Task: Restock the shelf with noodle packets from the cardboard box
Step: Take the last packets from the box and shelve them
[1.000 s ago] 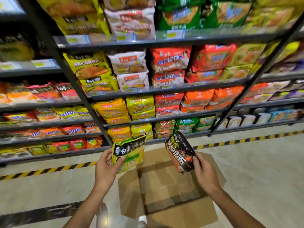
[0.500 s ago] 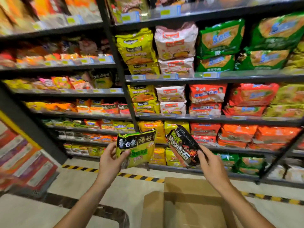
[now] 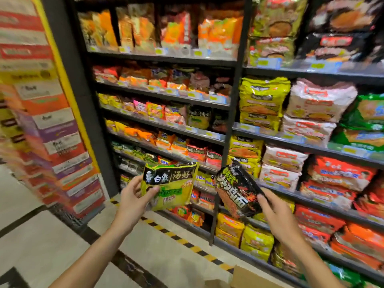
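My left hand (image 3: pixel 135 199) grips a yellow-green and black noodle packet (image 3: pixel 172 187) by its left edge, held up in front of the lower shelves. My right hand (image 3: pixel 276 217) pinches a black and red noodle packet (image 3: pixel 236 191) at its lower right corner, tilted to the left. Both packets hang in the air before the dark metal shelf unit (image 3: pixel 226 121), which is packed with noodle packets. Only a corner of the cardboard box (image 3: pixel 247 277) shows at the bottom edge, between my forearms.
A tall stack of coloured cartons (image 3: pixel 47 121) stands at the left beside a yellow and grey pillar (image 3: pixel 68 80). A yellow-black hazard stripe (image 3: pixel 187 244) runs along the tiled floor at the shelf's foot.
The view has swung up and to the left, from the box on the floor to the left shelf bay. Both hands still hold their packets, raised in front of the shelves.
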Demonstrator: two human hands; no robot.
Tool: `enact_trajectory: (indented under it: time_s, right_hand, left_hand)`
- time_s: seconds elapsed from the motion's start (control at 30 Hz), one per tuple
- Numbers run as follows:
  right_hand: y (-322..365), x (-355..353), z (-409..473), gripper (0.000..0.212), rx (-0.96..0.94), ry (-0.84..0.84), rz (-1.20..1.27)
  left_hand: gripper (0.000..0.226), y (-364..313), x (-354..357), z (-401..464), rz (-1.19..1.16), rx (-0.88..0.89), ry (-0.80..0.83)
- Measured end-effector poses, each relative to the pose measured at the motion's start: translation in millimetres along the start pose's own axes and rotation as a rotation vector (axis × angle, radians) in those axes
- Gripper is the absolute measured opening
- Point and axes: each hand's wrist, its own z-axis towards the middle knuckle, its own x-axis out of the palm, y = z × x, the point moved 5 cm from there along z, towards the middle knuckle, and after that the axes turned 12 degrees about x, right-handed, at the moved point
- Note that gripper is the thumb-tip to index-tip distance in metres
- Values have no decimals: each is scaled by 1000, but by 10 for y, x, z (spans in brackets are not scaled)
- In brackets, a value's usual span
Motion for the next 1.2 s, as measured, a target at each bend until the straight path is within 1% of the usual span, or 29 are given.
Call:
enact_trajectory:
  time_s: [0.03,0.07,0.13,0.23,0.3,0.33,0.37,0.43,0.5,0.6,0.67,0.73,0.77,0.87,0.93,0.97,1.03,1.07,1.1,1.2]
  right_hand:
    - [156,139,47,21,-1,0,10]
    - [309,274,87,20,0,3,23]
    - [558,572,178,20,-5,11,26]
    - [865,970,285,25,-42,-4,20]
    - [1050,1165,336,28,-76,-21,11]
    - [1111,1238,360,29,-77,-25,3]
    - [1164,1299,376,29,-72,-23,-2]
    - [1235,1389,403,29,-57,-33,-8]
    - [1303,1439,438,28,-39,-47,-7]
    - [1395,1488,497,30,-29,-56,-19]
    - [1388,1515,571,28,-24,-52,-18]
    - [1344,1529,694,27,-17,-53,-10]
    - [1327,1531,777,26,-18,-54,-6]
    - [1241,1533,1092,25,13,-89,3]
    - [1162,1565,1342,24,21,-103,14]
    - [1113,1582,1481,23,26,-113,25]
    - [1040,1627,1762,22,25,-132,47]
    - [995,1648,1914,22,27,-142,52]
    - [963,1661,2070,23,31,-146,67]
    - [900,1700,2493,24,66,-152,95]
  left_hand:
    - [65,67,-192,106,-12,-6,-25]
    - [68,125,-360,212,-27,8,-42]
    - [57,223,-695,414,-46,30,-36]
    - [66,367,-1188,677,-23,42,-34]
    - [68,519,-1421,837,-60,37,-4]
    - [66,545,-1475,902,-89,34,5]
    - [60,580,-1514,971,-100,25,5]
    - [38,608,-1528,1091,-98,40,5]
    - [37,634,-1505,1204,-91,62,33]
    - [46,783,-1463,1385,-94,46,44]
    - [53,896,-1399,1501,-111,25,79]
    - [77,952,-1318,1593,-111,13,115]
    - [84,1006,-1276,1661,-116,-9,131]
    - [86,1114,-1139,1928,-116,0,158]
    - [79,1226,-994,2145,-141,7,178]
    - [68,1263,-925,2251,-129,0,188]
    - [37,1278,-766,2470,-96,10,226]
    - [32,1322,-686,2606,-73,22,250]
    - [30,1366,-606,2752,-42,41,275]
    - [48,1491,-354,3219,-14,44,309]
